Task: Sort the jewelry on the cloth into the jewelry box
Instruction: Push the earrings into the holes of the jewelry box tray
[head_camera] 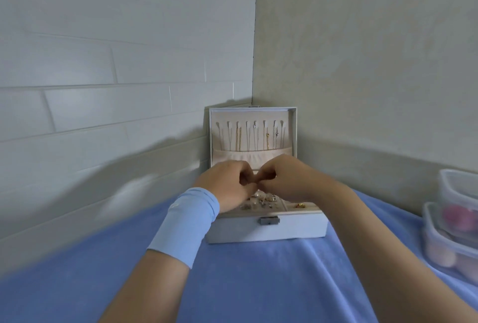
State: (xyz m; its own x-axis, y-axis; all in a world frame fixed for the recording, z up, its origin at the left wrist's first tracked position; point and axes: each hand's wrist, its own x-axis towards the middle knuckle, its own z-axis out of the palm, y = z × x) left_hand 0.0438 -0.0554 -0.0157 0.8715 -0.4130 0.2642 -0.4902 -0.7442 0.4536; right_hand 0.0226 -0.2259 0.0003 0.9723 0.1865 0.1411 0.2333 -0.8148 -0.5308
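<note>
A white jewelry box point(266, 230) stands open on the blue cloth point(245, 278) in the room's corner. Several necklaces point(254, 135) hang inside its raised lid. Small earrings and rings point(261, 201) lie in the tray, with a gold ring point(300, 205) in the right compartment. My left hand point(227, 185) and my right hand point(287, 179) meet above the tray, fingers curled, fingertips pinched together. Whatever they pinch is too small to see. A light blue band wraps my left wrist.
Two stacked clear plastic containers point(455, 221) with pink and pale round items stand at the right edge of the cloth. White tiled wall runs along the left, a plain wall behind and to the right of the box.
</note>
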